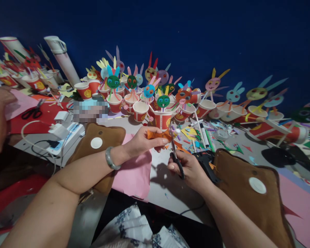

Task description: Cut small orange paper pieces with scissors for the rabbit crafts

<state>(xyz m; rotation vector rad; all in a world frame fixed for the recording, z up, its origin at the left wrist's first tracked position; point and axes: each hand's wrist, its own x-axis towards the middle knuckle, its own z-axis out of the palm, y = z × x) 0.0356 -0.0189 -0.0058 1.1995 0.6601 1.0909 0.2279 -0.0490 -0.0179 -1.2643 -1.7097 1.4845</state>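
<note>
My left hand (142, 141) pinches a small piece of orange paper (158, 134) above the table's middle. My right hand (188, 168) grips black-handled scissors (176, 153), whose blades point up into the orange paper. A grey bracelet (111, 159) circles my left wrist. Under my left hand lies a pink paper sheet (134, 172).
Several red paper cups with coloured bunny faces on sticks (163, 115) crowd the back of the grey table (167, 193). Brown plush pads (250, 193) lie left and right. Another pair of scissors (32, 112) rests on red paper. Paper scraps (222, 141) litter the right side.
</note>
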